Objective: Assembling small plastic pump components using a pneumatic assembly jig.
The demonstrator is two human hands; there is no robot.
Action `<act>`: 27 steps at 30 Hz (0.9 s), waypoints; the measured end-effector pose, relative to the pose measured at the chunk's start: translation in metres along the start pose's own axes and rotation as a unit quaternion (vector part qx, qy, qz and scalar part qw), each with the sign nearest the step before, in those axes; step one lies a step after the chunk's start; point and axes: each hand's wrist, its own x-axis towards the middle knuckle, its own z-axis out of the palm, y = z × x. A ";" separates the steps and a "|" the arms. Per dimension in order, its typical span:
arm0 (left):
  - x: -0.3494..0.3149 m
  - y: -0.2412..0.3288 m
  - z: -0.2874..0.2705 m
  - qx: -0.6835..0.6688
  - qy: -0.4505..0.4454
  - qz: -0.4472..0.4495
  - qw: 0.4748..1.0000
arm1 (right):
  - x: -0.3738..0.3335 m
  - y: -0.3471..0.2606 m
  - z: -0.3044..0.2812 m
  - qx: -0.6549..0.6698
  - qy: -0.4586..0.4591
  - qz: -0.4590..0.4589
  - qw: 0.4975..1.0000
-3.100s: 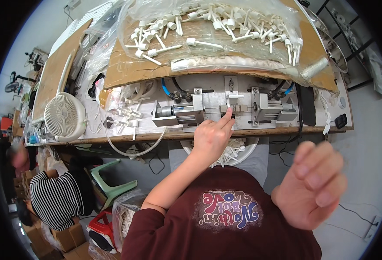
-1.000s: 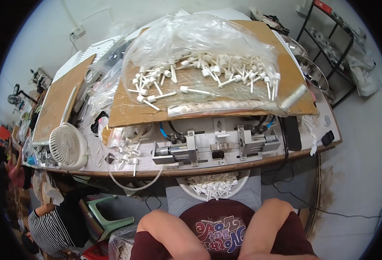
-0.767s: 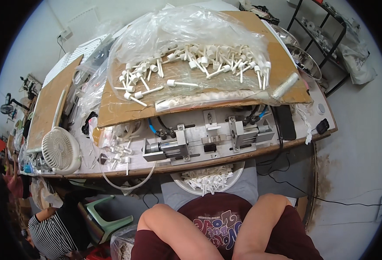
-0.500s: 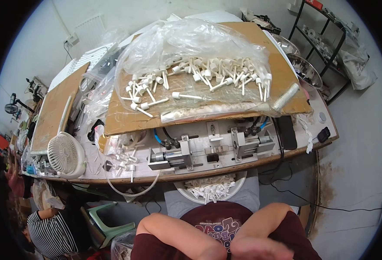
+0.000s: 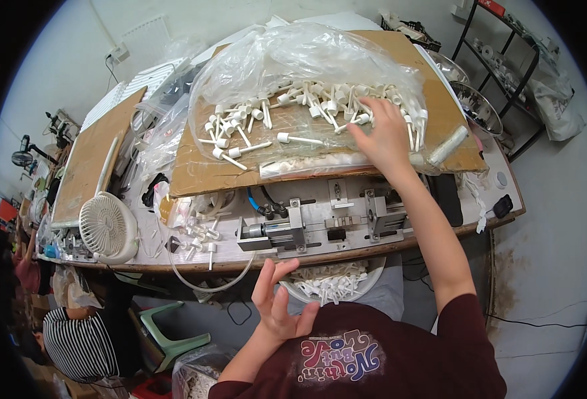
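My right hand (image 5: 383,136) reaches over the cardboard sheet to the right part of a pile of white plastic pieces (image 5: 316,100), thin rods with wide cylindrical caps. Its thumb and fingers are apart near a piece with a rod pointing left; whether they touch it, I cannot tell. In front of my body my left hand (image 5: 280,309) is raised, empty, its fingers spread. Between the hands, on the table, sits a metal fixture (image 5: 333,229) with two end blocks. A white bowl (image 5: 376,276) of more white pieces rests on my lap.
A clear plastic bag (image 5: 293,56) covers the back of the pile on the cardboard (image 5: 466,146). A small white fan (image 5: 107,226), loose white pieces (image 5: 200,239) and a hose lie left of the fixture. Steel bowls (image 5: 473,106) stand at the right. Another person in stripes (image 5: 80,346) sits lower left.
My right hand has gone from my lap up to the pile. My left hand has risen from my lap, its fingers now spread. The view has shifted slightly.
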 end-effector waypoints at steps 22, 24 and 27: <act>0.026 0.002 -0.007 -0.224 -0.126 -0.102 0.961 | 0.024 -0.004 0.043 0.021 -0.156 -0.073 0.985; 0.057 0.006 -0.023 -0.451 -0.213 -0.055 0.865 | 0.020 0.003 0.040 -0.012 -0.115 -0.145 0.983; 0.092 0.038 -0.030 -0.737 -0.283 0.113 0.603 | 0.017 -0.008 0.032 -0.092 -0.074 -0.221 0.968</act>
